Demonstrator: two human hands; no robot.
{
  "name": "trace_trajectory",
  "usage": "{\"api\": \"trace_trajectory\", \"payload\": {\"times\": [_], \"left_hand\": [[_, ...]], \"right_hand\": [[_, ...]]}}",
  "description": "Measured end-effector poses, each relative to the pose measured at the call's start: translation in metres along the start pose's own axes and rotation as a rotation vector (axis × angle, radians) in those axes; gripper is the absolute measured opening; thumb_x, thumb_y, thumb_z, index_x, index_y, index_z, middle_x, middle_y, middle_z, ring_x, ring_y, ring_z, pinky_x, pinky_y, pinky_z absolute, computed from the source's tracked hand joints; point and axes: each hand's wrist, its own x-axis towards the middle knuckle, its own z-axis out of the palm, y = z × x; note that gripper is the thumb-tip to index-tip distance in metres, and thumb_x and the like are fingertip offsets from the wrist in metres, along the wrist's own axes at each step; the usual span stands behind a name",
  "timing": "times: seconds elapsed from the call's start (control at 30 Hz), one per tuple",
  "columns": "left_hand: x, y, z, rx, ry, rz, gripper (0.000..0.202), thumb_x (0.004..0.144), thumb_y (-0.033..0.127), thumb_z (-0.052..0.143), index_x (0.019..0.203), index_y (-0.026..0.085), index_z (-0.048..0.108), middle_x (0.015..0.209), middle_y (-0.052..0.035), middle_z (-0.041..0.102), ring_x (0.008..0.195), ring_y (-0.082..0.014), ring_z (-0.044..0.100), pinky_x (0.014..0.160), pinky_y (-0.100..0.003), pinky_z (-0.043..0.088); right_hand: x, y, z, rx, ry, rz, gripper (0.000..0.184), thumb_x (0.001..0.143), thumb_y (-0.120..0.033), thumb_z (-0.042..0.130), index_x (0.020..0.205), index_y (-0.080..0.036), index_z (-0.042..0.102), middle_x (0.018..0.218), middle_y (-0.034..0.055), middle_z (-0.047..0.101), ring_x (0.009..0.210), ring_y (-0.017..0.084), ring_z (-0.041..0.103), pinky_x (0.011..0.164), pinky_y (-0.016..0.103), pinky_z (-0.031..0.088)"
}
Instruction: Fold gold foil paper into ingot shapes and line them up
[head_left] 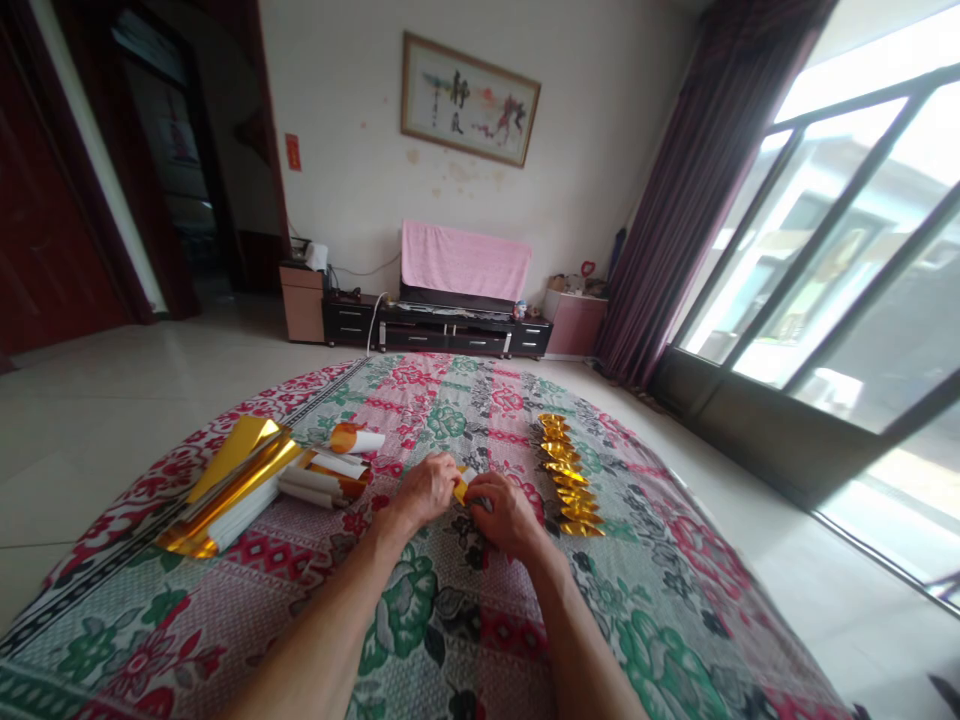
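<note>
left hand (427, 490) and right hand (506, 512) meet on the floral cloth (442, 400), both grips clamped on the gold paper piece (460, 489) lying between them, folded gold row (568, 478) just right.

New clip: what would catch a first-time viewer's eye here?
The left hand and right hand pinch a small gold paper at the middle of a flowered cloth. A row of folded gold pieces runs just right of them, and a stack of gold sheets lies at the left, with rolled papers beside it.
</note>
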Motion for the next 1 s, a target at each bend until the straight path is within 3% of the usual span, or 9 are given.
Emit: {"api": "trace_trajectory", "payload": {"times": [0.23,0.37,0.53,0.77,1.0], "left_hand": [[-0.005,-0.01,-0.007,-0.226,-0.064,0.014,0.019,0.074,0.019,0.054,0.088,0.02,0.068,0.097,-0.0036,0.061,0.091,-0.0141,0.056,0.088,-0.027,0.044],[-0.007,-0.009,-0.003,-0.183,-0.009,-0.025,0.02,0.075,0.021,0.056,0.091,0.021,0.067,0.1,-0.0047,0.06,0.094,-0.0153,0.055,0.089,-0.029,0.044],[-0.01,-0.006,0.002,-0.113,0.035,0.035,0.02,0.08,0.021,0.053,0.094,0.02,0.067,0.099,-0.0061,0.06,0.095,-0.0165,0.055,0.089,-0.032,0.043],[-0.01,-0.012,0.007,-0.084,0.05,0.044,0.021,0.084,0.026,0.049,0.095,0.02,0.067,0.097,-0.006,0.061,0.093,-0.016,0.055,0.088,-0.031,0.044],[-0.008,-0.013,0.008,-0.127,0.07,0.005,0.021,0.084,0.026,0.049,0.09,0.02,0.068,0.095,-0.0049,0.062,0.091,-0.0148,0.057,0.085,-0.028,0.045]], "right_hand": [[0.0,0.004,0.003,0.025,-0.018,-0.045,0.023,0.072,-0.008,0.054,0.082,-0.021,0.069,0.095,0.0019,0.067,0.09,0.014,0.059,0.087,0.026,0.041],[0.0,0.007,0.007,0.027,0.03,-0.025,0.023,0.073,-0.009,0.054,0.085,-0.021,0.069,0.095,0.0022,0.067,0.09,0.013,0.059,0.087,0.026,0.041],[-0.001,0.007,0.009,0.021,0.05,-0.022,0.024,0.069,-0.009,0.056,0.086,-0.02,0.069,0.094,0.0021,0.068,0.088,0.014,0.059,0.084,0.025,0.042],[-0.004,0.003,0.014,-0.041,0.146,0.063,0.016,0.072,-0.018,0.06,0.086,-0.023,0.067,0.086,0.0016,0.064,0.082,0.015,0.057,0.078,0.025,0.041],[-0.005,0.0,0.016,-0.075,0.149,0.103,0.013,0.075,-0.02,0.058,0.083,-0.024,0.068,0.086,0.0018,0.062,0.084,0.015,0.055,0.081,0.026,0.038]]}}
